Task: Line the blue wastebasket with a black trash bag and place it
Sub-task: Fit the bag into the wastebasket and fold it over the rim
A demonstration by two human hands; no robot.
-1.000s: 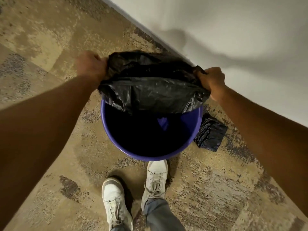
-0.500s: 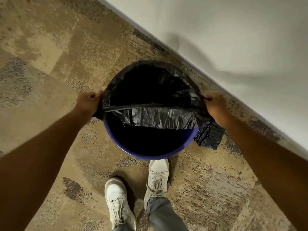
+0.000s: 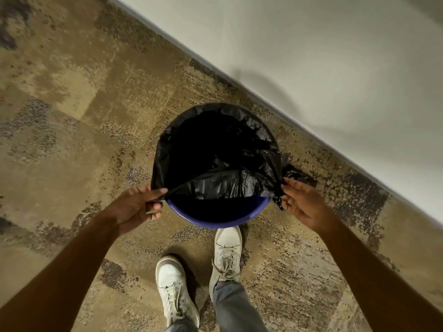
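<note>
The blue wastebasket (image 3: 215,220) stands on the carpet close to the wall. A black trash bag (image 3: 223,183) lies inside it, folded over the far and side rim; the near blue rim is bare. My left hand (image 3: 137,207) pinches the bag's near edge at the basket's left side. My right hand (image 3: 303,203) holds the bag's edge at the right side. The loose edge stretches between both hands across the opening.
A white wall (image 3: 311,68) runs diagonally behind the basket. A crumpled black bag (image 3: 298,176) lies on the carpet right of the basket. My two white shoes (image 3: 177,288) stand just in front of it on the patterned carpet (image 3: 72,140).
Both hands have pulled the bag down from above the basket and over its far rim, then slid toward me along the sides. The bag's mouth now covers most of the rim.
</note>
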